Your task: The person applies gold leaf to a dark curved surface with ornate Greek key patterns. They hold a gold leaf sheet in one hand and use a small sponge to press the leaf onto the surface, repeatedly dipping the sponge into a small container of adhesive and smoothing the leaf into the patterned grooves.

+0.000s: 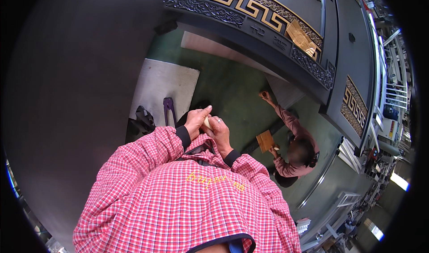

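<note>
Near: checked jacket (pixel 170 199), dark cuffs, both hands brought together in front of the body. Right hand (pixel 219 132) is curled nearly closed, a ring on one finger, and appears to have hold of a small pale piece (pixel 207 122). Left hand (pixel 195 121) meets it, fingers folded in, thumb extended; its underside is hidden, so I cannot tell whether it grips the piece too. The piece sits between the hands, mostly covered; kind not determined. Handling, in my judgement: let the right hand carry the hold and the left steady or adjust, using thumb pressure rather than a squeeze of the whole fist; open the fingers a little so the covered part can be seen; keep the loose jacket front, bunched just below the hands, out of the grip. Beyond: grey board (pixel 185 80) with a purple tool (pixel 169 110) lying on it, near enough to warrant care with elbow and sleeve; black bag (pixel 144 120) beside it. Farther right, a co-worker (pixel 297 139) with a brown card (pixel 265 140) at one hand; leave that side room. Farthest: dark frame (pixel 290 69) with gold key-pattern inlay (pixel 250 7).
</note>
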`<state>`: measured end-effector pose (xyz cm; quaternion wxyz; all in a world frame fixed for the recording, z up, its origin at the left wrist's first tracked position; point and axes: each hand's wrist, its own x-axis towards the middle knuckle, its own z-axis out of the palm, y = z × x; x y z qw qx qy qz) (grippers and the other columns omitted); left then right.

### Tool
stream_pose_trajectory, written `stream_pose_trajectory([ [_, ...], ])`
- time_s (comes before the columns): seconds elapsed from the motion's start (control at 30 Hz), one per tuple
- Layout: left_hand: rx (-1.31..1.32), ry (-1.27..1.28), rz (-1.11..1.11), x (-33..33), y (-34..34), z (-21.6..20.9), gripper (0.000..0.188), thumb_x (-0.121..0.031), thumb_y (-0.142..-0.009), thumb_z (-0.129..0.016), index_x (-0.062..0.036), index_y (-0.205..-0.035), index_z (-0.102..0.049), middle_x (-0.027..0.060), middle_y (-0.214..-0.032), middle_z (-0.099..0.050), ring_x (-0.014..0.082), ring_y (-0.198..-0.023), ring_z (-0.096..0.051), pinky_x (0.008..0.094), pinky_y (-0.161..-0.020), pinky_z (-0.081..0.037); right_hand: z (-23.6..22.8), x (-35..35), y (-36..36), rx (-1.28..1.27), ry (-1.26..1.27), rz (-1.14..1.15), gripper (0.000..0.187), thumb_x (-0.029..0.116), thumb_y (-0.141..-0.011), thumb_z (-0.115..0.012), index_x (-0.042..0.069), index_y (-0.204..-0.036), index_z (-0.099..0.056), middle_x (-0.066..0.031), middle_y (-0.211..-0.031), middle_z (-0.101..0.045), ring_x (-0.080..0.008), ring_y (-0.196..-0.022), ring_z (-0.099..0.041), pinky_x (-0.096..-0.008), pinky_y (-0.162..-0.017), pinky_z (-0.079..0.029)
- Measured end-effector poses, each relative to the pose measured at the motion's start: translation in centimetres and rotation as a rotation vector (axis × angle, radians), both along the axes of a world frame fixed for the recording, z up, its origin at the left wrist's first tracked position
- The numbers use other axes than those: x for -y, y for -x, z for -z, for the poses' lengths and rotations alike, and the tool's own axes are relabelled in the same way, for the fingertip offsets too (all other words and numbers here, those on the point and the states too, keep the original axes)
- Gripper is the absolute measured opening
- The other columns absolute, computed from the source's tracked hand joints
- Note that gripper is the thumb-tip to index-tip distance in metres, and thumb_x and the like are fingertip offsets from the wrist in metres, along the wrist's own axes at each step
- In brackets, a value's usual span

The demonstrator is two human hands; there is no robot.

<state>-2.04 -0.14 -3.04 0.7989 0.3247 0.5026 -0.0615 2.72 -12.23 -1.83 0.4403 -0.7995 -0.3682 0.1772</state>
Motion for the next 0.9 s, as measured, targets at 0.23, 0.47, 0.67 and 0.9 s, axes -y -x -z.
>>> stream_pose_trajectory([
  [0.23, 0.193, 0.371, -0.056, -1.6, 0.6, -3.1, 0.043, -0.047, -0.094, -0.044, -0.0113, -0.114, -0.06, 0.0024, -0.118, -0.055, 0.0185, -0.116, -0.046, 0.0409, -0.094, -0.043, 1.6, 1.2, -0.2, -0.658, -0.215, 0.187, 0.024, 0.017, -0.088, -0.065, 0.004, -0.107, -0.059, -0.0003, -0.092, -0.058, -0.0096, -0.086, -0.053, -0.0239, -0.076, -0.044],
  [0.47, 0.154, 0.077, 0.046, 0.2, 1.2, -1.7, 0.015, -0.019, -0.087, -0.064, -0.0057, -0.094, -0.062, 0.0034, -0.089, -0.063, 0.0147, -0.083, -0.062, 0.0312, -0.074, -0.054, 0.5, 1.1, -0.2, -0.355, -0.187, 0.162, 0.018, 0.017, -0.083, -0.066, 0.004, -0.095, -0.062, -0.0086, -0.083, -0.057, -0.023, -0.078, -0.055, -0.0328, -0.069, -0.044],
  [0.67, 0.117, -0.109, 0.087, 1.2, 0.2, -2.2, 0.021, -0.026, -0.086, -0.067, -0.0055, -0.085, -0.062, 0.0025, -0.08, -0.063, 0.011, -0.067, -0.059, 0.0263, -0.064, -0.052, 0.4, 1.6, 0.3, -0.456, -0.146, 0.214, 0.019, 0.018, -0.082, -0.068, 0.003, -0.093, -0.062, -0.0097, -0.081, -0.056, -0.0235, -0.075, -0.054, -0.0338, -0.067, -0.044],
  [0.9, 0.034, -0.059, 0.073, 0.1, 0.4, -1.0, 0.046, -0.051, -0.09, -0.052, -0.0065, -0.085, -0.065, 0.0046, -0.084, -0.065, 0.0131, -0.075, -0.061, 0.0265, -0.067, -0.049, 0.9, 1.4, 0.6, -0.288, -0.244, 0.103, 0.025, 0.018, -0.083, -0.069, 0.003, -0.1, -0.06, -0.0097, -0.088, -0.058, -0.0206, -0.077, -0.056, -0.0305, -0.068, -0.045],
])
